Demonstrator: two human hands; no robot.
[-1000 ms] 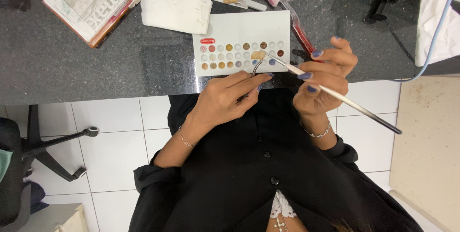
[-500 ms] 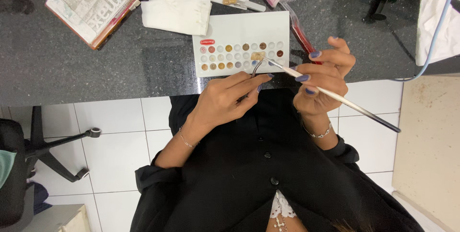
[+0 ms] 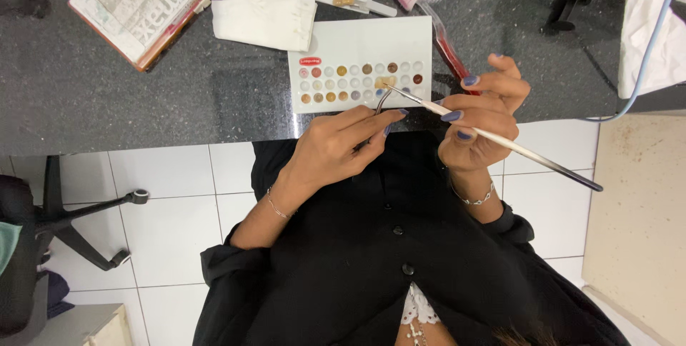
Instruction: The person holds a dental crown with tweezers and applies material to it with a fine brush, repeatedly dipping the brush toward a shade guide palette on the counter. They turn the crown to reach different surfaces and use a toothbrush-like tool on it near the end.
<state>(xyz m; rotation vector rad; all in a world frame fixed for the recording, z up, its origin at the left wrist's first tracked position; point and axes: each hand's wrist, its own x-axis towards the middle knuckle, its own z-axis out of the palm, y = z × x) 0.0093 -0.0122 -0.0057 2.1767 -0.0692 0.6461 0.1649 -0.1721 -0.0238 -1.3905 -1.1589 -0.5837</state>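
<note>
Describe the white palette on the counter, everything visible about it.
The white palette is a flat rectangular tray, plastic by its look, lying on the dark speckled counter near its front edge. Rows of small round wells hold dabs of colour: browns, tans, pinks, greys. A small red label sits at one corner. The thin brush in the right hand reaches over the wells, as does the metal tool in the left hand.

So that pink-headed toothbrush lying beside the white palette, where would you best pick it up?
Grip the toothbrush by its red handle, near the middle, coming from above. It lies flat on the dark counter with the bristle head pointing away; the palette crowds one side, so pinch across the narrow handle.
</note>
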